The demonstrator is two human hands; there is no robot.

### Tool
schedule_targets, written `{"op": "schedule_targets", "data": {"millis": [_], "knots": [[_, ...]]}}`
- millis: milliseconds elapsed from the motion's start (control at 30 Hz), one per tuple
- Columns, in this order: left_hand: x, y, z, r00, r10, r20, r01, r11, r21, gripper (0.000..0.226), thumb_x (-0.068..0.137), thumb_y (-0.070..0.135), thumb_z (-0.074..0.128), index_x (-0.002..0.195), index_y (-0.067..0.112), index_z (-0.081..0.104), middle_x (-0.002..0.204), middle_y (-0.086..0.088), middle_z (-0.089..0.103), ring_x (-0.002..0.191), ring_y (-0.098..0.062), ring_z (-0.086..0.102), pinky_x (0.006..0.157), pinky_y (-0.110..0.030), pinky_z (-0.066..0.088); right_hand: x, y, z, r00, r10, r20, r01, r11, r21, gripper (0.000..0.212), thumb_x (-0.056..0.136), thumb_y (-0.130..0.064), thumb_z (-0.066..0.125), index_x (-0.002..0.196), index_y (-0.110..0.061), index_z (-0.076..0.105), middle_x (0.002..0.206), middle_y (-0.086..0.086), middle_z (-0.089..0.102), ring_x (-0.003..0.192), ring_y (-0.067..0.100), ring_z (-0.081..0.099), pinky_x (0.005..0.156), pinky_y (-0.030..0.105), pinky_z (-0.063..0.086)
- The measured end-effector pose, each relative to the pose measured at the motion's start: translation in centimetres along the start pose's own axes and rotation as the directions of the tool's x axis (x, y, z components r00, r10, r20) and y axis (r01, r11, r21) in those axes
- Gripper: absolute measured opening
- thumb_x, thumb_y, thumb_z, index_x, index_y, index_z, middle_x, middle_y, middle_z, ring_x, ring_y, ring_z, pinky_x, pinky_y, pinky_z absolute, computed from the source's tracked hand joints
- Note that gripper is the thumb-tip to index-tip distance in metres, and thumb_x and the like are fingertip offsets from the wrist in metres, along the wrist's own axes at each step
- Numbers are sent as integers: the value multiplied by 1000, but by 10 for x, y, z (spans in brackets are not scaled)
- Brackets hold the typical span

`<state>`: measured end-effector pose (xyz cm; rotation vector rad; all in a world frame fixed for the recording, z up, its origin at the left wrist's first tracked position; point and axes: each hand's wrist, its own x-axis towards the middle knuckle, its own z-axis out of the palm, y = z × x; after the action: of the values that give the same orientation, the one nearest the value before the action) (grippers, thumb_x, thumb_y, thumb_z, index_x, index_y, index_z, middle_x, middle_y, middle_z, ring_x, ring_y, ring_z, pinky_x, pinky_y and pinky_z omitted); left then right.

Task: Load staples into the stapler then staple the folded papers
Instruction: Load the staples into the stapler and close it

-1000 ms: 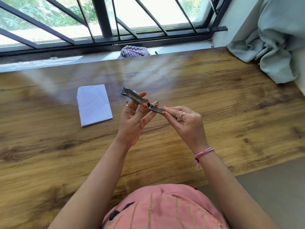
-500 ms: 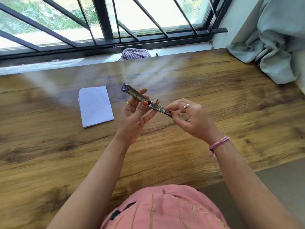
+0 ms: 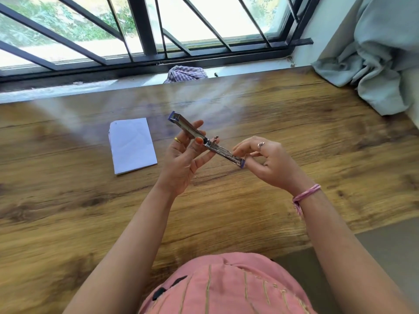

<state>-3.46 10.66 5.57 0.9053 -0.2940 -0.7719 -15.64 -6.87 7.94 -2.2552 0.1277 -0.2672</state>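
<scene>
A metal stapler (image 3: 223,151) with blue ends is swung fully open into one long bar, held in the air above the wooden table (image 3: 294,137). My left hand (image 3: 183,159) grips its middle and far half between thumb and fingers. My right hand (image 3: 269,162) has its fingertips pinched at the near half's staple channel; whether it holds staples is hidden. The folded white papers (image 3: 132,145) lie flat on the table, left of my left hand.
A checked cloth (image 3: 186,73) sits on the sill behind the table, below the barred window (image 3: 145,30). A grey-green curtain (image 3: 374,53) hangs bunched at the far right. The table's near edge ends at right, with grey floor (image 3: 374,257) beyond.
My right hand has drawn back to the right along the stapler, uncovering the near blue end. The left hand keeps its grip in much the same place.
</scene>
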Motion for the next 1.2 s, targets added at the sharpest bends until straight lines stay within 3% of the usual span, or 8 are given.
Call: {"op": "schedule_targets", "data": {"millis": [133,400,633,1000,1200], "knots": [[1,-1,0,1000,6,6,-6,1000,27,34,93,3,44,125,14,53,97,6,65,107,-31,65,92,-44,52,-2,1,5,997,6,71,-4,1000,-26,26,85,-14,58,107,-25,65,103,-12,63,88,12,65,76,37,55],[1,3,1,1000,5,-9,-4,1000,16,36,89,9,50,124,14,54,99,4,64,106,-30,65,90,-44,53,-7,2,5,996,-71,56,72,997,-17,33,84,-12,67,115,-23,64,106,-10,65,89,9,63,85,24,50],[1,2,1,1000,3,-16,-3,1000,-1,37,88,8,50,124,14,54,99,3,64,106,-30,65,88,-42,53,-12,4,5,997,-79,10,79,996,42,33,82,-8,68,113,-19,66,108,-6,66,87,11,65,82,30,55],[-1,0,2,1000,-11,-24,12,1000,24,40,88,9,51,127,13,52,99,4,62,108,-31,64,93,-46,51,-16,11,1,998,56,-7,-54,989,135,18,81,-9,71,97,-17,68,105,-5,70,93,11,68,81,36,56],[-1,-1,2,999,-10,-40,11,1000,20,37,90,7,48,126,14,53,100,1,60,107,-30,65,89,-42,54,-18,14,4,980,199,24,-197,932,305,39,78,-7,73,109,-24,58,108,-4,69,88,11,68,77,26,55]]}}
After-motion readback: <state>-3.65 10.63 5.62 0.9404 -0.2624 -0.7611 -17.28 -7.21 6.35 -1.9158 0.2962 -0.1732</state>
